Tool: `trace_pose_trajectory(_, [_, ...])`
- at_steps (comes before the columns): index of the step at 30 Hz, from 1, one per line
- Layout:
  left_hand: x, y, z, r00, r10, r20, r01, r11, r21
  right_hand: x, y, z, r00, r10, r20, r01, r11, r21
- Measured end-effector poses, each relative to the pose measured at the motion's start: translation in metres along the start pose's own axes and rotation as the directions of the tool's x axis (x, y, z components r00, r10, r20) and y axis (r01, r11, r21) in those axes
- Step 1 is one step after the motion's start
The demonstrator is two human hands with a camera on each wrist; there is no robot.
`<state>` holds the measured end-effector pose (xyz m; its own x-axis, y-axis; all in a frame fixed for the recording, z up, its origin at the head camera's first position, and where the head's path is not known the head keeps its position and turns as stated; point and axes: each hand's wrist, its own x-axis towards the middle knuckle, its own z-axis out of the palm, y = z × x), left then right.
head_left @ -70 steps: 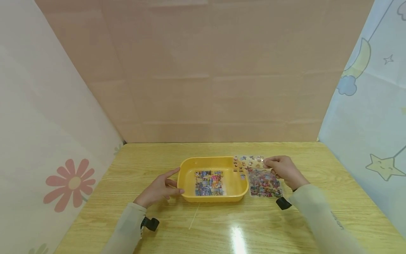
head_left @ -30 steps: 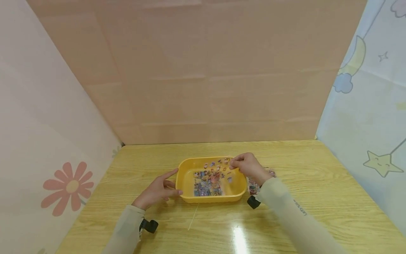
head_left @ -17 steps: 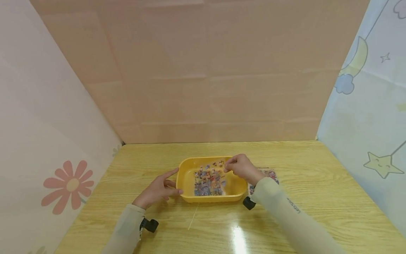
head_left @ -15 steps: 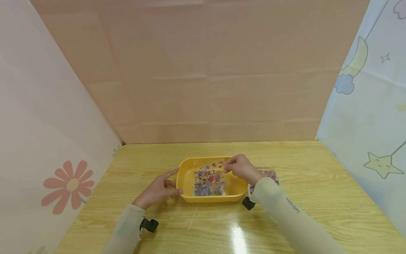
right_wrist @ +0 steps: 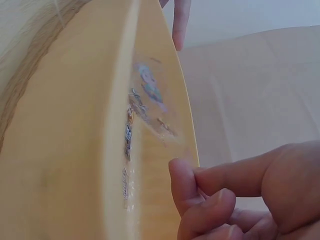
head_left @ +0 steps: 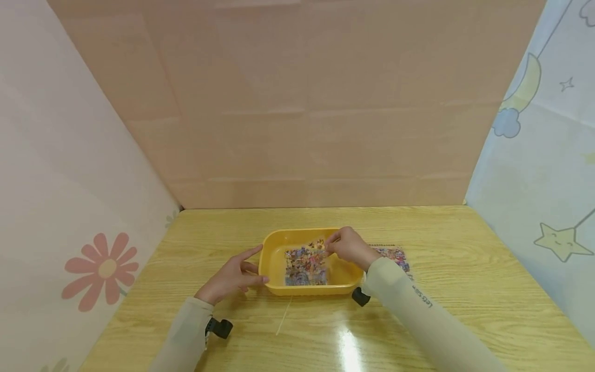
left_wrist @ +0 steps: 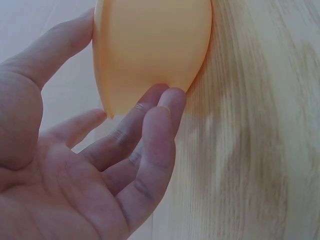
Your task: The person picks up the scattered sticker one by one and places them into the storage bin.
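Head view: right hand [head_left: 349,247] fingers pinch sticker sheet [head_left: 310,255] over tray [head_left: 273,258].

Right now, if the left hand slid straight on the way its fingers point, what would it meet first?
The yellow tray: the left hand already has its fingertips against the tray's near left wall.

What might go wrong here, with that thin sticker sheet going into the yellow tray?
The clear sticker sheet, pinched by the right hand, looks flimsy; it may curl or land crooked on the sheet already in the yellow tray. The left hand only touches the tray's end with straight fingers, so a nudge might slide it.
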<state>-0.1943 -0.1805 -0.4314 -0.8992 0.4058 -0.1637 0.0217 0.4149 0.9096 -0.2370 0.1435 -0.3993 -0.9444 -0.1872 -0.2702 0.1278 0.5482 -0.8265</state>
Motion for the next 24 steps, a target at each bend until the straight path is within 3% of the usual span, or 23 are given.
trace_pose_trajectory(24, [-0.0008,0.0041,0.0007,1.0,-0.005,0.003,0.005,1.0,-0.006,-0.002,0.0028,0.0023,0.999,0.025,-0.025,-0.027,0.995,-0.091])
